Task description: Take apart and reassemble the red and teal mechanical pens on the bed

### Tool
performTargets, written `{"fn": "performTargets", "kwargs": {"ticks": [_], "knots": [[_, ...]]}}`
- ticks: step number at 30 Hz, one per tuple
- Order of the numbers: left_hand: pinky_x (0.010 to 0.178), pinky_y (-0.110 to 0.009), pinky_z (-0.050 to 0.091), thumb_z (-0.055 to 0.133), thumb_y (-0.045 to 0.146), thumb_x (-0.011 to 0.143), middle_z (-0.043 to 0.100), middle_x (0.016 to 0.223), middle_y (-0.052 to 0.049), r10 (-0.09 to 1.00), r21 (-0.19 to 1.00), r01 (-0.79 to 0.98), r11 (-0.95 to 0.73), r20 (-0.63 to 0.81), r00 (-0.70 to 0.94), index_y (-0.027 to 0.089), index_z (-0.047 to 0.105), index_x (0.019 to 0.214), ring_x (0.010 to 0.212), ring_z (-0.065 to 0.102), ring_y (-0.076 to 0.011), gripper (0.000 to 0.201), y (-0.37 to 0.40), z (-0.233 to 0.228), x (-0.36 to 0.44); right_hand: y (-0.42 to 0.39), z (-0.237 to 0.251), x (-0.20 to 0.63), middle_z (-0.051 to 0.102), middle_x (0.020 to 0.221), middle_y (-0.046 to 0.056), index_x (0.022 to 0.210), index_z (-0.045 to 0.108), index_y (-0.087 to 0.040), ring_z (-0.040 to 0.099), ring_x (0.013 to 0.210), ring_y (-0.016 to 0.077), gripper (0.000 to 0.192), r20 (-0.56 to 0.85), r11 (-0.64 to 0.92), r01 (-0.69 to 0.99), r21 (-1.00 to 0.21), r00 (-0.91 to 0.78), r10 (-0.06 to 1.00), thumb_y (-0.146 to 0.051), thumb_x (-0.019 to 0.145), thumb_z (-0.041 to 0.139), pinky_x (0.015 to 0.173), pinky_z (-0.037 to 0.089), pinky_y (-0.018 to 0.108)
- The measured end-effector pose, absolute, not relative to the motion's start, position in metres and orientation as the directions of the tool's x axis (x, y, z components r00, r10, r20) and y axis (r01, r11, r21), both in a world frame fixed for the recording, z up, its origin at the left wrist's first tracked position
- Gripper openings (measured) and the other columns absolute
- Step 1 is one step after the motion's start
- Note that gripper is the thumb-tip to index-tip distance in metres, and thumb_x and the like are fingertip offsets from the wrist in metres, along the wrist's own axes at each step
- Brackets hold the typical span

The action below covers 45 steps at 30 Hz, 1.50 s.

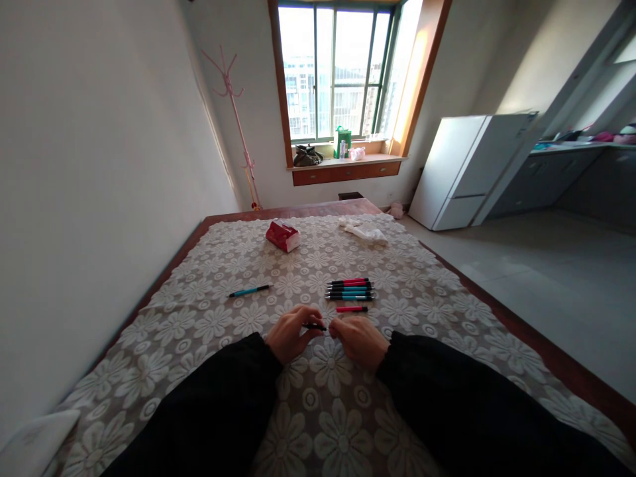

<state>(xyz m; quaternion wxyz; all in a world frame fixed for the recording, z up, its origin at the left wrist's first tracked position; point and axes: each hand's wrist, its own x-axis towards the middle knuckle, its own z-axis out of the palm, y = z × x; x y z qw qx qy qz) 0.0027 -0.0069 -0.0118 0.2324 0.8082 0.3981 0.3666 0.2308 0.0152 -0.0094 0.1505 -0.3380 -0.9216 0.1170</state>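
My left hand [293,333] is closed around a short black pen part [314,326], which points to the right. Close to its tip, my right hand [358,339] has its thumb and forefinger pinched together; anything between them is too small to make out. Just beyond the right hand lies a red pen barrel [352,309] with a black end. Behind it several red and blue click pens [350,289] lie side by side in a row. Off to the left is a single blue pen [248,291] with black ends.
A patterned lace cloth [199,318] covers the table. Farther back sit a red tissue pack [283,236] and a crumpled white plastic bag [366,232]. A wall runs along the left; a pink coat stand [238,126] and white fridge [462,172] stand beyond the table.
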Motion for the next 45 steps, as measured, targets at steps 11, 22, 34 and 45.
{"fn": "performTargets", "kwargs": {"ticks": [11,22,34,45], "knots": [[0.081,-0.03,0.059,0.07,0.022,0.088,0.075,0.096,0.0,0.861,0.76,0.425,-0.492,0.351,0.37,0.022,0.054,0.101,0.086,0.073,-0.0152,0.021,-0.0065,-0.0114,0.0051,0.015,-0.0091,0.2289,0.069,0.078,0.003,0.093,0.063,-0.018,0.061,0.07,0.0148,0.02,0.166,0.726,0.6,-0.336,-0.721,0.673,-0.005,0.087,0.049,0.064,0.032,0.026],[0.077,-0.027,0.056,0.07,0.027,0.089,0.071,0.095,-0.001,0.842,0.689,0.492,-0.533,0.376,0.386,0.022,0.061,0.098,0.085,0.068,-0.0147,0.014,-0.0088,-0.0058,0.0049,0.0187,-0.0118,0.2309,0.068,0.077,0.003,0.089,0.062,-0.019,0.062,0.071,0.0152,0.018,0.22,0.756,0.553,-0.35,-0.736,0.641,-0.008,0.09,0.047,0.065,0.035,0.025],[0.082,-0.029,0.054,0.072,0.026,0.089,0.074,0.095,-0.002,0.831,0.546,0.634,-0.548,0.439,0.341,0.023,0.067,0.107,0.087,0.069,-0.0171,0.018,-0.0049,-0.0026,0.0026,0.024,-0.0105,0.2352,0.071,0.079,0.004,0.089,0.062,-0.019,0.067,0.073,0.0169,0.018,0.29,0.764,0.561,-0.318,-0.71,0.642,-0.013,0.095,0.045,0.065,0.039,0.026],[0.065,-0.021,0.047,0.072,0.033,0.09,0.071,0.082,0.0,0.836,0.639,0.539,-0.548,0.391,0.386,0.02,0.072,0.097,0.065,0.06,-0.0104,0.014,-0.0056,-0.0075,0.0049,0.02,-0.0068,0.2319,0.074,0.087,0.004,0.11,0.06,-0.02,0.07,0.08,0.0184,0.018,0.317,0.799,0.546,-0.252,-0.733,0.601,-0.033,0.102,0.052,0.067,0.04,0.027]]}}
